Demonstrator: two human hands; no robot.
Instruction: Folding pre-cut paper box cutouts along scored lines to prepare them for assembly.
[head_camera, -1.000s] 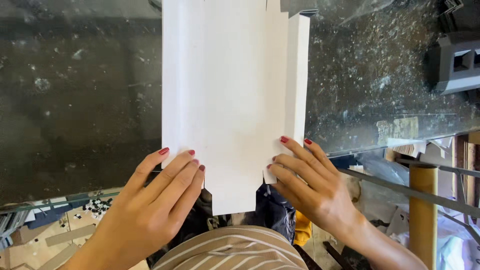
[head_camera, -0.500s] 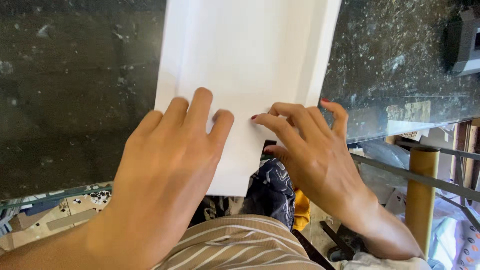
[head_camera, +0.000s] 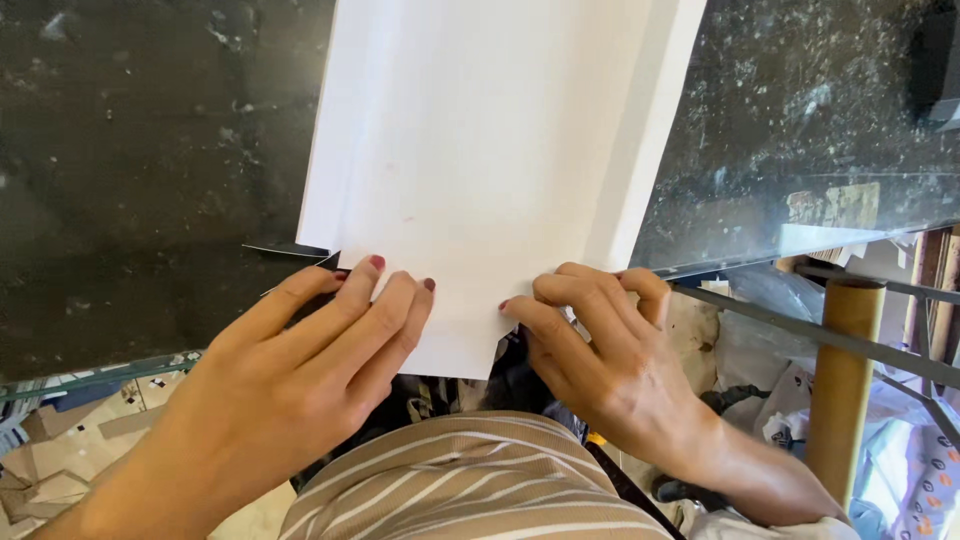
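Observation:
A large white folded sheet of paper (head_camera: 480, 170) lies on a dark speckled glass table (head_camera: 150, 180), its near end hanging over the table's front edge. My left hand (head_camera: 310, 365) rests flat on the paper's near left corner, fingers together and pressing down. My right hand (head_camera: 600, 345) presses the near right part, fingers curled onto the sheet beside a folded strip running along the paper's right side. Both hands have dark red nails.
A dark object (head_camera: 935, 70) sits at the table's far right. Below the glass edge a wooden post (head_camera: 840, 390), metal bars, plastic bags and cardboard pieces (head_camera: 60, 450) lie on the floor. My striped shirt (head_camera: 470, 480) fills the bottom centre.
The view has moved closer to the paper. My left hand slid back from the middle of the sheet to its near left corner; my right hand's fingers curled in at the near right.

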